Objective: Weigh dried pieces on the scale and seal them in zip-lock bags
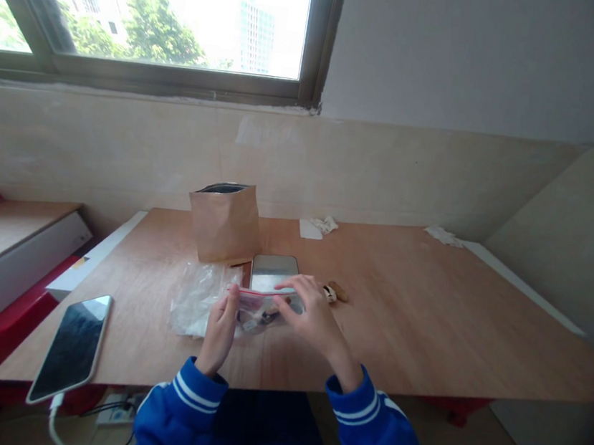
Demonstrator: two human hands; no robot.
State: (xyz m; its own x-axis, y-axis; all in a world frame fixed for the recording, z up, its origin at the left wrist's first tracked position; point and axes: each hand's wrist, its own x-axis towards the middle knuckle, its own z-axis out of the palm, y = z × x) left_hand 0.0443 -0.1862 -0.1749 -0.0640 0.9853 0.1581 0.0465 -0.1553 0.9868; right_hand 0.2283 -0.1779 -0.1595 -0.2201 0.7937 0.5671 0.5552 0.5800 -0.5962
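Observation:
A clear zip bag (252, 323) with a pink-red seal strip is held up over the table near its front edge. Small dark and pale items show through its plastic, too blurred to name. My left hand (220, 328) pinches the bag's upper left corner between thumb and fingers. At the right end of the strip, my right hand (314, 320) has its thumb and forefinger on either side of the bag's top edge. Just behind the bag lies a flat, rounded silver-grey object (273, 266), partly covered by my right fingers. Crumpled clear plastic bags (193, 300) lie left of it.
A brown kraft paper pouch (225, 227) stands open at the back. Small white and brown pieces (330, 294) lie beyond my right hand. A phone (72, 346) with a white cable rests at the front left edge. Crumpled tissue (325, 224) lies near the wall.

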